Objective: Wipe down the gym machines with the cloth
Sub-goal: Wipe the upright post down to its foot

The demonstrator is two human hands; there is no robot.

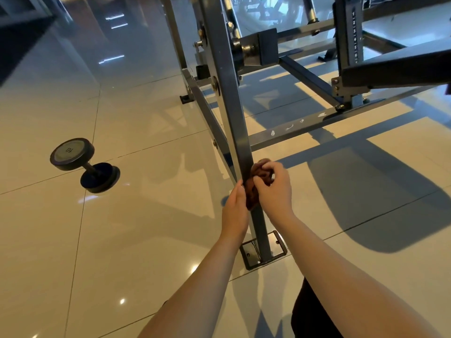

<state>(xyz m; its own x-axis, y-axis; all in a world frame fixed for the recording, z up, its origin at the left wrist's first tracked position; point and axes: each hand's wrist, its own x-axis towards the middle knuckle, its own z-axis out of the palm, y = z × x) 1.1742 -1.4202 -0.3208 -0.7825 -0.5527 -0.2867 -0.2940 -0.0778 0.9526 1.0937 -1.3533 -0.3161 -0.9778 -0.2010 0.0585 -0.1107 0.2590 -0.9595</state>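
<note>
A dark brown cloth (256,181) is bunched around the lower part of a grey steel upright post (229,98) of a gym machine. My right hand (275,189) grips the cloth from the right side of the post, fingers curled into the fabric. On the post's left side, my left hand (235,208) holds the cloth's lower edge against the metal. The post ends in a bolted floor plate (275,254) just below my hands.
A black dumbbell (84,164) lies on the glossy tiled floor to the left. Grey frame rails (317,125) run along the floor behind the post, with a weight stack (351,32) and a dark padded seat (400,69) at the upper right.
</note>
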